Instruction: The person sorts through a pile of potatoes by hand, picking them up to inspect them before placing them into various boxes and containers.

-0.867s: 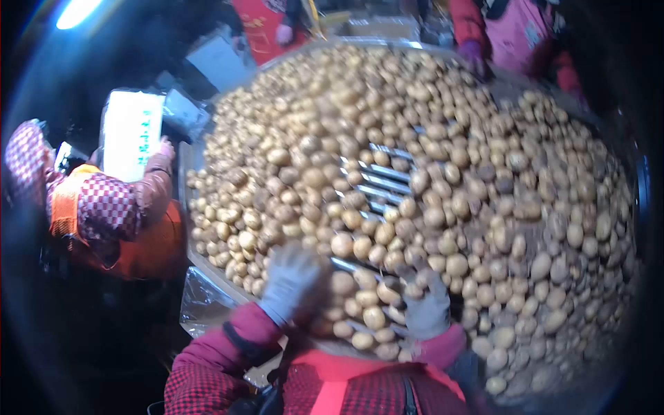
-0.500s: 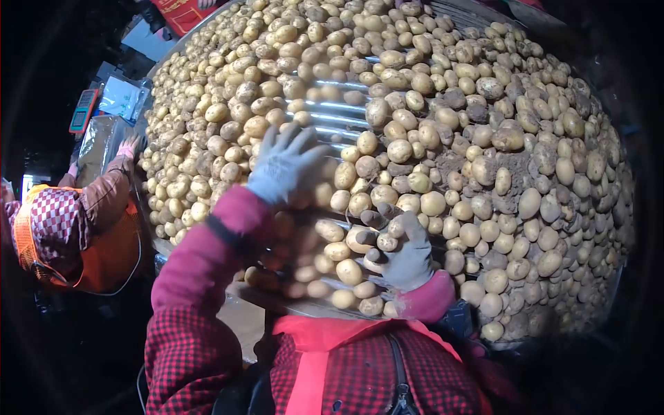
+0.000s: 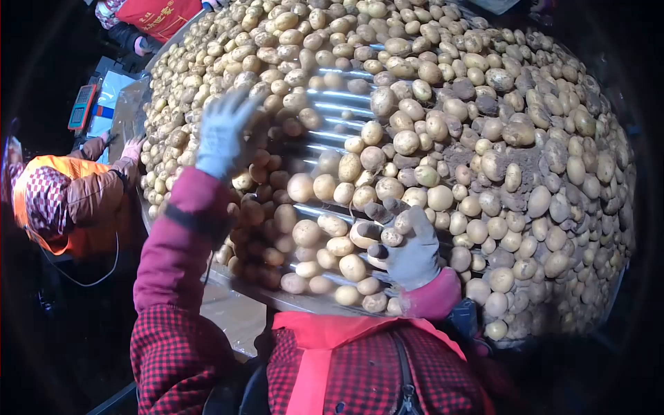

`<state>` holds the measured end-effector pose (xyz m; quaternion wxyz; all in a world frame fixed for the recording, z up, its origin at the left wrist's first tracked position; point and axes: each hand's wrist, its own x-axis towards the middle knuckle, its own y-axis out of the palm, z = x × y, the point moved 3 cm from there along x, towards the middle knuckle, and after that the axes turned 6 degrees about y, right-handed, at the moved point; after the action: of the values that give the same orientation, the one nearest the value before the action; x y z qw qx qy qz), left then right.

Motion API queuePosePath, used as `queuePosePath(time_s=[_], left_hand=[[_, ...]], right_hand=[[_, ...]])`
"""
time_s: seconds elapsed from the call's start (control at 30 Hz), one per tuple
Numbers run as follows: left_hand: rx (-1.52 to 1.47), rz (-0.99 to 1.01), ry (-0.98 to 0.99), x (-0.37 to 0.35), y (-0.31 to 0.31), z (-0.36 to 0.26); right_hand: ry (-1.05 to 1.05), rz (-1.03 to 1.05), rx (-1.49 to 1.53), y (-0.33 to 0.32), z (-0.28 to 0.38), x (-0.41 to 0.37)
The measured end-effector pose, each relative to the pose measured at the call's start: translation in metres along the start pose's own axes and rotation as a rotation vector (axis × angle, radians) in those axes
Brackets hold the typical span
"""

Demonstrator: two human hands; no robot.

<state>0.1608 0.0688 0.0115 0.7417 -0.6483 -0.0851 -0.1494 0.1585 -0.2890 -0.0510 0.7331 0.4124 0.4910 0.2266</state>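
Brownish-yellow potatoes (image 3: 404, 142) cover a broad surface with metal bars (image 3: 339, 111) showing in its middle. My left hand (image 3: 223, 133), in a grey glove, is raised over the potatoes at the left, fingers spread and slightly blurred, with nothing in it. On the near side, my right hand (image 3: 411, 250) wears a grey glove with dirty fingertips. Its fingers curl around a small potato (image 3: 392, 237), and a larger potato (image 3: 362, 234) lies against the fingertips. Loose potatoes lie on the bars left of this hand.
At the left, a person in an orange apron (image 3: 90, 214) has their hands by the potatoes' edge. Beyond are a teal-and-red device (image 3: 81, 107), plastic bags (image 3: 114, 88) and another person's red apron (image 3: 162, 15). Clumps of soil (image 3: 522, 173) lie among the potatoes at right.
My left hand has moved left and up, away from the bars. Potatoes near the bars' left side have shifted. My right hand stays nearly in place. More of the red apron shows.
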Motion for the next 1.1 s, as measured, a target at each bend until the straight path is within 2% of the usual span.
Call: queuePosePath(time_s=[0.07,0.1,0.2,0.3,0.4,0.43,0.5,0.53,0.63,0.73,0.83,0.97,1.0,1.1], left_hand=[[-0.256,0.196,0.072,-0.02,0.001,-0.033],[-0.214,0.189,0.119,-0.04,0.008,-0.053],[-0.172,0.21,-0.02,-0.076,-0.007,-0.072],[-0.239,0.338,-0.146,-0.131,-0.03,-0.093],[-0.216,0.308,-0.099,-0.147,-0.052,-0.093],[-0.22,0.302,-0.072,-0.146,-0.056,-0.091],[-0.296,0.131,-0.22,-0.138,-0.049,-0.08],[-0.239,0.052,-0.163,-0.121,-0.05,-0.076],[-0.239,0.165,-0.069,-0.062,-0.043,-0.076],[0.112,0.462,-0.002,-0.027,0.004,-0.066],[0.087,0.747,-0.017,-0.007,0.019,-0.064],[0.073,0.797,0.05,0.007,0.033,-0.064],[0.035,0.703,0.07,0.006,0.036,-0.063],[0.029,0.752,0.002,0.003,0.035,-0.068]], right_hand=[[-0.012,-0.002,-0.007,-0.006,-0.002,0.001],[-0.009,-0.007,-0.003,-0.008,-0.002,0.002],[0.06,0.056,0.073,0.004,0.004,-0.002],[0.075,0.144,0.079,0.004,0.004,-0.004],[0.057,0.174,0.063,0.002,0.002,0.0],[0.057,0.164,0.054,0.001,0.001,0.0],[0.06,0.098,0.007,0.0,0.0,-0.002],[0.058,0.067,-0.019,0.0,-0.001,-0.002],[0.04,0.087,-0.036,0.003,-0.002,-0.003],[0.061,0.188,0.025,0.002,-0.004,-0.002],[0.078,0.215,0.058,0.002,0.0,-0.005],[0.063,0.197,0.044,0.003,-0.001,-0.005],[0.064,0.197,0.038,0.003,-0.001,-0.005],[0.081,0.169,0.034,0.003,-0.001,-0.004]])
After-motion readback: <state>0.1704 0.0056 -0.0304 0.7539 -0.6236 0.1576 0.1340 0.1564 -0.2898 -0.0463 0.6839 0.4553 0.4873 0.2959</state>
